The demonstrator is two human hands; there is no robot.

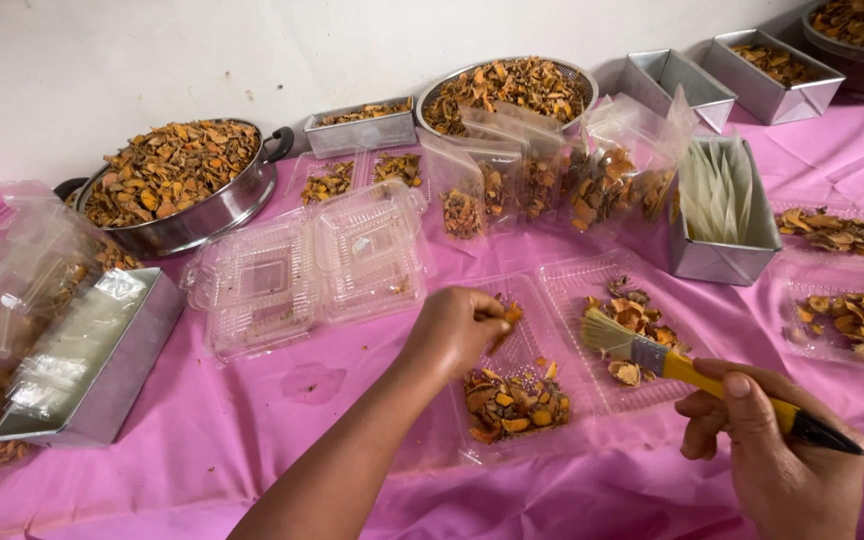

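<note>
- Head view: my left hand (457, 330) pinches one dried slice (512, 313) above the clear tray (497, 445).
- Right hand (777, 455), right of that tray, grips the yellow-handled brush (692, 372), bristles toward it.
- Slices look light and brittle, I'd judge; hold by edges, gently.

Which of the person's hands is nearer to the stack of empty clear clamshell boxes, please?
Left. The left hand sits just right of the clamshell boxes; the right hand, holding a brush, is much farther right.

Glossy clear plastic trays (542, 330), shiny metal pans (182, 225), a matt pink cloth (252, 420), rough dried slices (514, 405).
</note>
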